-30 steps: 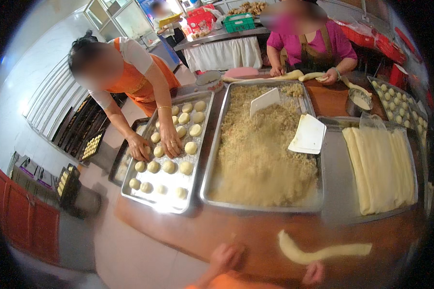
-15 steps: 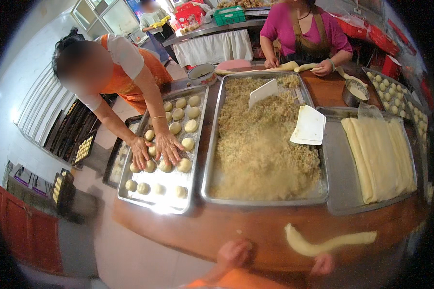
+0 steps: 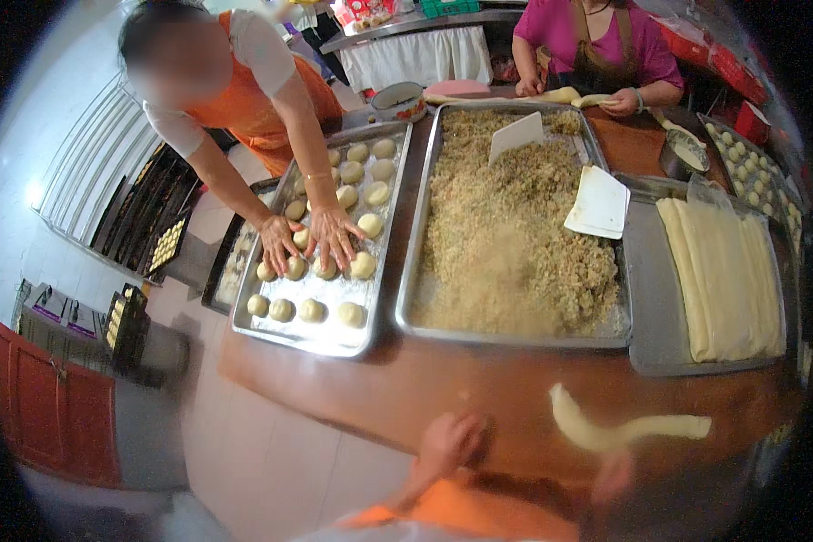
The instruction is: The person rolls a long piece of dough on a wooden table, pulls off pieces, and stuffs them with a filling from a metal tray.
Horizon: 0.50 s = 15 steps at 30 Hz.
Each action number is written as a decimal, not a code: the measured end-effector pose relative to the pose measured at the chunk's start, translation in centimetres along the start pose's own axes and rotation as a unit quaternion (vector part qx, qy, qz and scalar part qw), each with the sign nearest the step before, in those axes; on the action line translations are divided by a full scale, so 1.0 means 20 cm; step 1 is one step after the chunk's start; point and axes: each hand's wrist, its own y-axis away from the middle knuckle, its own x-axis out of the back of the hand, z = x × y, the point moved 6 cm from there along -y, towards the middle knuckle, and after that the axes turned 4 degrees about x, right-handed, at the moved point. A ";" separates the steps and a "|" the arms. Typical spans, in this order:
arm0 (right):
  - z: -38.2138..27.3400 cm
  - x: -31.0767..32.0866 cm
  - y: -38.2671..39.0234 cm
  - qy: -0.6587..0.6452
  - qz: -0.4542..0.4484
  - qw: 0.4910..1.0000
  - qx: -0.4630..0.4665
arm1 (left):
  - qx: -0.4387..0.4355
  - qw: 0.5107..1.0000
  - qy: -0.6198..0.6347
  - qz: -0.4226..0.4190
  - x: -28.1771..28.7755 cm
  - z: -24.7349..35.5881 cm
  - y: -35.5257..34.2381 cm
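My left hand [image 3: 452, 443] is at the near edge of the wooden table, its fingers curled together; what is in them, if anything, is hidden. My right hand [image 3: 614, 475], smeared by motion, is just below a curved strip of pale dough [image 3: 605, 426] lying on the table. Beyond my hands is a large metal tray [image 3: 515, 335] heaped with crumbly brown filling [image 3: 515, 226]. Two white scrapers stand in it, one upright scraper [image 3: 515, 138] and one tilted scraper [image 3: 598, 203] at the right rim.
To the left, a co-worker's hands [image 3: 330, 239] press dough balls on a metal tray [image 3: 300, 345]. Long folded dough sheets [image 3: 723, 280] lie on a tray at right. Another person across the table handles dough strips [image 3: 592, 99]. A metal pot [image 3: 685, 155] stands near them.
The view has shifted, so the table sits higher in the picture. My right hand is more blurred than before. The co-worker's hands remain on the dough balls.
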 end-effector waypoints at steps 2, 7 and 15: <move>-0.05 0.02 -0.02 0.004 -0.022 0.999 0.037 | -0.004 1.000 0.013 0.009 0.00 0.01 -0.01; -0.07 0.01 -0.02 0.049 -0.006 0.997 0.060 | -0.015 1.000 -0.008 0.017 0.01 0.00 0.01; -0.01 0.01 -0.01 0.007 -0.007 0.999 0.037 | -0.040 0.999 -0.002 0.028 0.00 0.02 -0.03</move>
